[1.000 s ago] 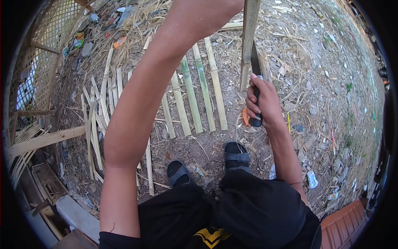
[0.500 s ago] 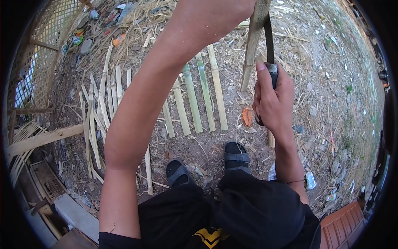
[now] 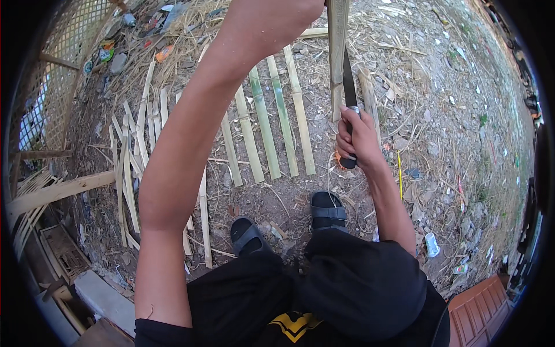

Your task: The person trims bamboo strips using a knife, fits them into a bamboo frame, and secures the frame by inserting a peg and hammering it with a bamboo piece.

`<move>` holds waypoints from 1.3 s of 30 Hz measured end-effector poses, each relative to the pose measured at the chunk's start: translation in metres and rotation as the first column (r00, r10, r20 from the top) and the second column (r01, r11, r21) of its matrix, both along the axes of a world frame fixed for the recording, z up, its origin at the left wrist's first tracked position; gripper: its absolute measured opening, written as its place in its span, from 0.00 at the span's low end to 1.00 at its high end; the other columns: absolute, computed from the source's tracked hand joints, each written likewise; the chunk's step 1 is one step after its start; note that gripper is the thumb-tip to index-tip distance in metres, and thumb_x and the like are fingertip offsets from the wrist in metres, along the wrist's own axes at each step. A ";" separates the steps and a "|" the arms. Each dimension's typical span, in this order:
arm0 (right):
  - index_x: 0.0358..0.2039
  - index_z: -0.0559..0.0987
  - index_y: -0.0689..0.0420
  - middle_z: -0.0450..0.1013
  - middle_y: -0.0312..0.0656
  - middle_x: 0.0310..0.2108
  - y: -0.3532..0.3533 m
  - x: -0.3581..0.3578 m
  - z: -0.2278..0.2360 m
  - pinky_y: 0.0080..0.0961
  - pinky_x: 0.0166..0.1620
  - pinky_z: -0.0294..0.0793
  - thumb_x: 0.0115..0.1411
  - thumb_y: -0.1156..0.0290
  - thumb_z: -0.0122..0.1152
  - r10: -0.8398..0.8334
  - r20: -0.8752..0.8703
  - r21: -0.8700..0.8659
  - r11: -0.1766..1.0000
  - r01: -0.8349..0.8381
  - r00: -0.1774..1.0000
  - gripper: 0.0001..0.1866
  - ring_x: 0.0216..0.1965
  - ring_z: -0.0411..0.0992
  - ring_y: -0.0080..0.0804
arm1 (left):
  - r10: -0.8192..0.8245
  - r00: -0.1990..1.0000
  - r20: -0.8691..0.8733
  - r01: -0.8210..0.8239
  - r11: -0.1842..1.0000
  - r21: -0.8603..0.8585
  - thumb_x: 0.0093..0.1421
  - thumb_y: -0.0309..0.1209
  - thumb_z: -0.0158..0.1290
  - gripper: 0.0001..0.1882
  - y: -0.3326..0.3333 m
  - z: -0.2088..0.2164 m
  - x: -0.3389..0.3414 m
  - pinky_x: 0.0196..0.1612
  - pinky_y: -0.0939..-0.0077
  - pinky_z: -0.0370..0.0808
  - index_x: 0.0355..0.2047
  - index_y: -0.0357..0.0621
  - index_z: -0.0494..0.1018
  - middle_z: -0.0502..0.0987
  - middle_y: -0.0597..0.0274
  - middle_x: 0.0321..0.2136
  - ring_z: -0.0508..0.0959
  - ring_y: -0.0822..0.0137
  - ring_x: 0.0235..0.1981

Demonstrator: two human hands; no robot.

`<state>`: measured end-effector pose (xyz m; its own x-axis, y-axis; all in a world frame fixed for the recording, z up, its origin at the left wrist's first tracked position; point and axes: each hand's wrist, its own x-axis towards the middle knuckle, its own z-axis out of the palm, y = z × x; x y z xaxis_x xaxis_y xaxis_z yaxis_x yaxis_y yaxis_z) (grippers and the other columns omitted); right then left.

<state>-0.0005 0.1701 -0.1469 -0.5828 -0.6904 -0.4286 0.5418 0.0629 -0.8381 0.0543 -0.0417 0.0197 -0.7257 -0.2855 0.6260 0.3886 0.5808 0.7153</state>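
Observation:
My right hand (image 3: 361, 139) is wrapped around the black handle of a knife (image 3: 349, 81), its dark blade pointing up and away from me. The blade lies along the right edge of a bamboo strip (image 3: 337, 46), which stands nearly upright in view. At the top edge, my left hand (image 3: 292, 14) is closed at the strip's upper part; its fingers are mostly cut off by the frame. On the ground beyond my feet, several flat bamboo strips (image 3: 265, 133), some with green skin, lie side by side in a row.
Thinner slats (image 3: 124, 179) lie in a loose pile to the left, near a wooden beam (image 3: 63, 191) and a lattice panel (image 3: 58, 81). A wooden stake (image 3: 369, 95) is behind my right hand. A plastic cup (image 3: 432, 245) and a reddish-brown slatted object (image 3: 480, 312) are at lower right.
Both hands have shifted left, with the bamboo strip and the knife. My right hand and the knife are also slightly lower in view. The wooden stake behind shows more fully.

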 end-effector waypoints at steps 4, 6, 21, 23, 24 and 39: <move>0.19 0.63 0.55 0.57 0.32 0.09 0.007 0.010 0.002 0.23 0.11 0.56 0.68 0.61 0.50 -0.008 -0.132 0.050 0.999 0.015 0.991 0.21 0.07 0.56 0.20 | 0.032 0.995 0.090 -0.039 0.996 0.080 0.64 0.28 0.55 0.16 0.000 -0.005 -0.002 0.40 0.76 0.78 0.50 0.30 0.75 0.82 0.51 0.36 0.81 0.68 0.38; 0.21 0.65 0.56 0.59 0.32 0.10 0.003 0.014 0.006 0.22 0.12 0.56 0.68 0.62 0.51 -0.063 -0.328 0.105 0.989 0.103 0.943 0.19 0.08 0.57 0.19 | 0.023 0.999 0.043 -0.026 0.997 0.071 0.64 0.28 0.55 0.16 -0.002 -0.012 -0.006 0.41 0.75 0.79 0.49 0.32 0.75 0.82 0.51 0.36 0.81 0.66 0.39; 0.22 0.66 0.56 0.60 0.36 0.11 0.003 0.018 -0.026 0.28 0.14 0.58 0.66 0.66 0.51 -0.088 -0.343 0.154 0.977 0.149 0.935 0.16 0.08 0.59 0.27 | -0.211 0.967 0.146 0.199 0.976 0.088 0.65 0.27 0.54 0.16 -0.005 0.010 0.013 0.41 0.75 0.80 0.50 0.28 0.74 0.82 0.52 0.36 0.82 0.68 0.37; 0.20 0.64 0.54 0.58 0.31 0.11 -0.007 0.001 -0.008 0.23 0.11 0.56 0.66 0.65 0.52 -0.070 0.003 0.020 0.997 0.070 0.998 0.16 0.07 0.56 0.20 | -0.022 1.000 -0.004 0.022 0.988 0.154 0.65 0.29 0.55 0.17 -0.007 -0.013 -0.001 0.40 0.76 0.80 0.50 0.28 0.74 0.82 0.52 0.35 0.81 0.69 0.37; 0.21 0.65 0.54 0.57 0.31 0.10 0.000 0.006 0.000 0.24 0.11 0.56 0.66 0.64 0.52 -0.066 0.106 0.013 0.998 0.065 0.992 0.17 0.07 0.56 0.21 | -0.049 0.997 0.054 0.036 0.974 0.222 0.65 0.29 0.55 0.17 -0.011 -0.013 0.001 0.40 0.77 0.80 0.50 0.28 0.74 0.81 0.52 0.35 0.81 0.69 0.37; 0.21 0.67 0.56 0.60 0.33 0.12 -0.014 0.003 -0.033 0.23 0.13 0.55 0.65 0.69 0.53 -0.080 -0.585 0.162 0.963 0.213 0.807 0.14 0.08 0.55 0.21 | 0.001 1.000 0.003 -0.001 1.000 0.002 0.66 0.29 0.54 0.17 0.014 -0.012 0.012 0.40 0.76 0.81 0.51 0.29 0.74 0.82 0.51 0.36 0.82 0.69 0.36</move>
